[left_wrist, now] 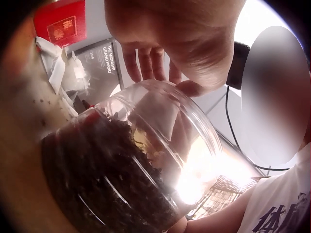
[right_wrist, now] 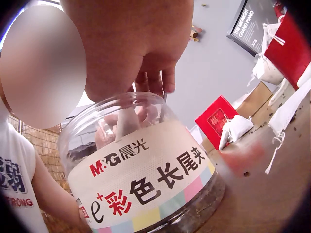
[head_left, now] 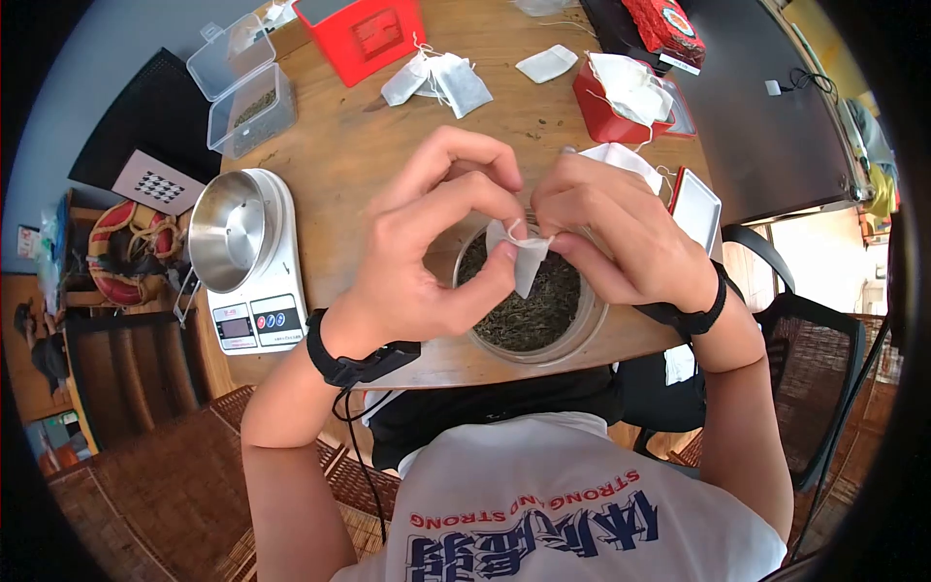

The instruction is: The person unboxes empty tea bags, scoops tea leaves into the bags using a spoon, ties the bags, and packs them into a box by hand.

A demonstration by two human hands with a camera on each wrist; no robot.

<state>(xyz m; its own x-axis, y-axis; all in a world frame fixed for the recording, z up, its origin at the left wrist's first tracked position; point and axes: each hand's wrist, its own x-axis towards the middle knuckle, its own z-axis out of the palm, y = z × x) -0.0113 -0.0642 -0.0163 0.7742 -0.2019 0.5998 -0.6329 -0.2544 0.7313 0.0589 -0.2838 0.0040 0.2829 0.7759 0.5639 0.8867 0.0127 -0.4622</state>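
A small white tea bag (head_left: 529, 264) with a drawstring is stretched between both hands, over the mouth of a clear round jar (head_left: 592, 325). My left hand (head_left: 417, 233) pinches one side of the bag's top between thumb and forefinger. On the other side, the right hand (head_left: 626, 228) pinches the string end at the bag's edge. Dark dried tea leaves (head_left: 533, 315) lie inside the jar. From the right wrist view, the jar carries a printed label (right_wrist: 146, 179), and the bag shows through its clear wall.
To the left stands a kitchen scale (head_left: 262, 315) bearing a metal bowl (head_left: 230, 233). Behind it is an open plastic box (head_left: 254, 116) with some leaves. Several filled tea bags (head_left: 456, 82) lie at the back, near a red box (head_left: 364, 39). A red container (head_left: 611, 102) holds white bags.
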